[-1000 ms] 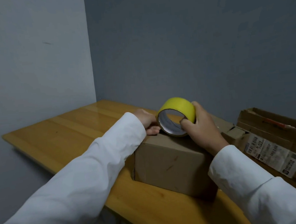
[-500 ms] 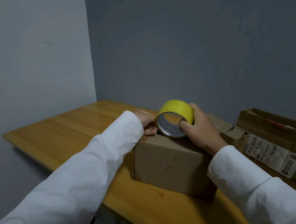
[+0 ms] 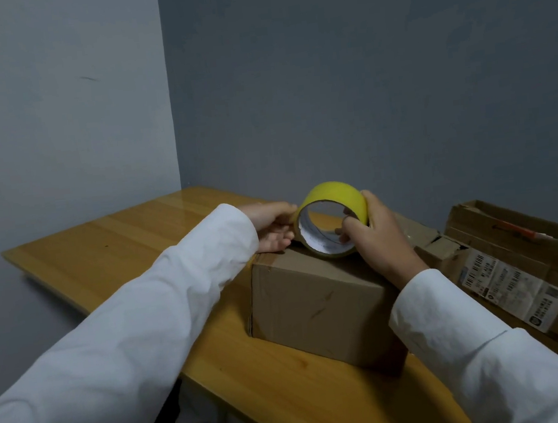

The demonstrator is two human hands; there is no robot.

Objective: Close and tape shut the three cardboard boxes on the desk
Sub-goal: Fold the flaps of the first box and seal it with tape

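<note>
A: What's at the left end?

B: Bare wood of the desk point(image 3: 102, 250), its far left corner tucked into the corner of the grey walls point(image 3: 54, 114).

A: And the left hand?

B: The left hand point(image 3: 272, 225) rests at the left top edge of the closed cardboard box point(image 3: 318, 303), fingers bent against the side of the yellow tape roll point(image 3: 332, 219). Whether they pinch the tape's loose end I cannot tell.

A: Where does that box sit?

B: On the desk near its front edge, roughly mid-desk. The roll stands on edge on top of it, open core facing the camera.

A: The right hand?

B: The right hand point(image 3: 373, 236) grips the roll, thumb hooked inside the core and fingers curled over the yellow outer band.

A: Further right?

B: A second box point(image 3: 421, 231) with rumpled flaps just behind the wrist, then a third box point(image 3: 533, 253) at the desk's right end, flaps up, a barcode label point(image 3: 509, 287) on its near side. Both sleeves are white.
</note>
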